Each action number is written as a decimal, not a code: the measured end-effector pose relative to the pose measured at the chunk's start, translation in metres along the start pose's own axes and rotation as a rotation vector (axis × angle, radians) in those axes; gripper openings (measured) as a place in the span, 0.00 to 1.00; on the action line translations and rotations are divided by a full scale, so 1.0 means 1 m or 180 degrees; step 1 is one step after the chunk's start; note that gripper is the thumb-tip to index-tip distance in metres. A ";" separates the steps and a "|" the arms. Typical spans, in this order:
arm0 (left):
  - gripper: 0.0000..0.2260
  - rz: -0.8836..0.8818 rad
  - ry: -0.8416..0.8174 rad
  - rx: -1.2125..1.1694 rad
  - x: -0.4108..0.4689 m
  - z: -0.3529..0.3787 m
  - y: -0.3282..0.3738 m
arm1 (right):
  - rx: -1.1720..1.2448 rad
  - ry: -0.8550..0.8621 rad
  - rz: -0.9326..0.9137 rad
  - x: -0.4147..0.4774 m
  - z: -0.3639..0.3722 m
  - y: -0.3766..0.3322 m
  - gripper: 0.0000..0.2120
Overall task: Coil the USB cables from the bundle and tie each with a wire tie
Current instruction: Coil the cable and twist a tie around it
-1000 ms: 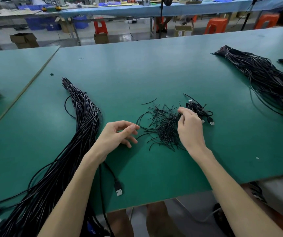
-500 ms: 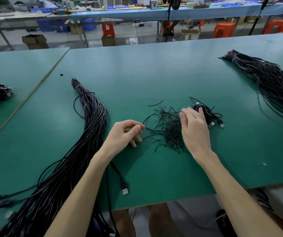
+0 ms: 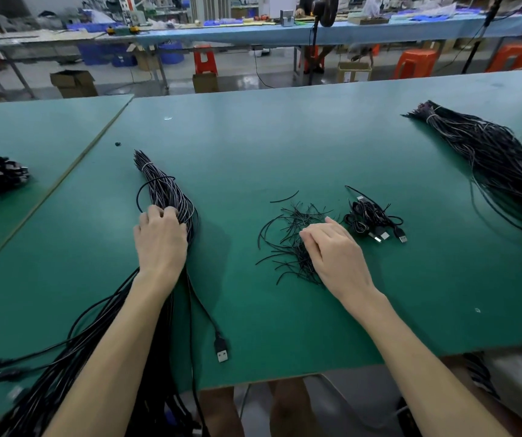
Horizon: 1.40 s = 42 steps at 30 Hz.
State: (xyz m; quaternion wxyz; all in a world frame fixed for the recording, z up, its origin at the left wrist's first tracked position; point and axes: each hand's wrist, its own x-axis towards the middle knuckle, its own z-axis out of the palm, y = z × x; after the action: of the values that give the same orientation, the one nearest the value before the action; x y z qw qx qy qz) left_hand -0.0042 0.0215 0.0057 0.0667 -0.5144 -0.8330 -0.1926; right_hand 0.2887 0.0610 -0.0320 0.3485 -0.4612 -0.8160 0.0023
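Green tabletop [image 3: 253,146]: left hand [image 3: 160,239] clutches the long black USB cable bundle [image 3: 171,203] to pull one; right hand [image 3: 332,250] rests loosely open on the black wire ties pile [image 3: 288,244], ready.

My left hand [image 3: 160,239] lay palm-down on the long cable bundle [image 3: 166,197] at the green table's [image 3: 253,146] left, while my right hand [image 3: 335,255] rested on the scattered wire ties [image 3: 288,244], coiled cables [image 3: 370,217] just beyond.

bundle of black USB cables [image 3: 171,197]: long, banded near far tip, fanning toward near table edge, left | wire ties [image 3: 288,244]: loose black scattered pile, centre | coiled USB cables [image 3: 370,219]: small tied heap just right of ties
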 end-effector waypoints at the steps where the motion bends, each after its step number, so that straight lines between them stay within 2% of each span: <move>1: 0.12 0.0058 0.0077 -0.0002 -0.001 0.001 -0.003 | 0.0018 -0.0029 0.0002 0.000 0.000 0.000 0.13; 4: 0.08 0.0097 0.0289 0.0062 -0.004 0.002 -0.004 | 0.0024 -0.0127 0.0018 0.000 -0.001 0.000 0.13; 11: 0.06 -0.0018 0.0319 0.0242 -0.013 -0.007 0.014 | 0.0095 -0.0121 0.0060 0.002 -0.003 0.001 0.16; 14: 0.10 0.0010 0.0116 -0.0243 -0.029 -0.015 0.032 | 0.0111 -0.0086 0.0075 0.003 -0.004 0.000 0.16; 21: 0.09 0.0437 -0.0544 -0.1178 -0.065 -0.025 0.076 | 0.0104 -0.0009 0.0102 0.003 -0.002 0.000 0.15; 26: 0.06 0.0777 -0.0581 -0.1599 -0.062 -0.032 0.091 | 0.0244 0.0163 0.0048 0.002 -0.002 -0.003 0.13; 29: 0.05 0.1027 -0.0622 -0.1748 -0.061 -0.029 0.101 | 0.0282 0.0341 -0.0233 0.003 -0.007 -0.005 0.13; 33: 0.05 0.1139 -0.0751 -0.2174 -0.061 -0.018 0.113 | 0.0421 0.0410 -0.0202 -0.003 -0.012 -0.012 0.26; 35: 0.03 0.1206 -0.0811 -0.2406 -0.060 -0.016 0.115 | 0.0328 0.0485 -0.0342 -0.002 -0.011 -0.023 0.23; 37: 0.02 0.1239 -0.0833 -0.2535 -0.056 -0.015 0.112 | 0.0230 0.0694 -0.0389 0.003 -0.011 -0.030 0.14; 39: 0.01 0.1192 -0.0976 -0.2550 -0.049 -0.016 0.100 | 0.0509 0.0740 -0.0014 0.012 -0.014 -0.034 0.08; 42: 0.06 0.1238 -0.1332 -0.2207 -0.038 -0.019 0.066 | 0.1402 0.0570 0.1106 0.027 -0.019 -0.029 0.08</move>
State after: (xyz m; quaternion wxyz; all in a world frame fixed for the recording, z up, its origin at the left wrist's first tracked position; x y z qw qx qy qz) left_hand 0.0701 0.0088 0.0281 -0.2445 -0.6813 -0.6025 -0.3361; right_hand 0.2687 0.0582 0.0071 0.5052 -0.5057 -0.6706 0.1983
